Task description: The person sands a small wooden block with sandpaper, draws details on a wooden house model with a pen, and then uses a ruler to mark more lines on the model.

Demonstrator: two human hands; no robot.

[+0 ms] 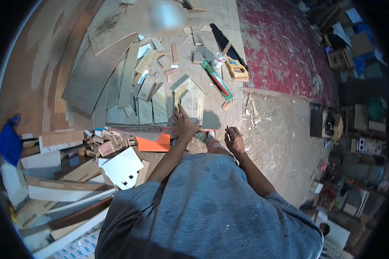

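A small wooden house shape point(196, 92) with a pointed top lies at the near edge of the worktable, with small window-like squares drawn on its face. My left hand point(185, 125) rests on its lower left part, fingers stretched out over the wood. Off the table's edge, to the right of the house shape, my right hand point(234, 141) is closed around a thin, dark, pencil-like stick point(227, 127). Its exact kind is too small to make out.
Wood offcuts point(164, 60) and boards point(127, 80) cover the table's left and back. A green-and-red package point(217, 80), a white bottle point(219, 59) and a yellow-handled saw point(236, 68) lie right. An orange piece point(153, 144) and a scrap pile point(106, 146) sit below left.
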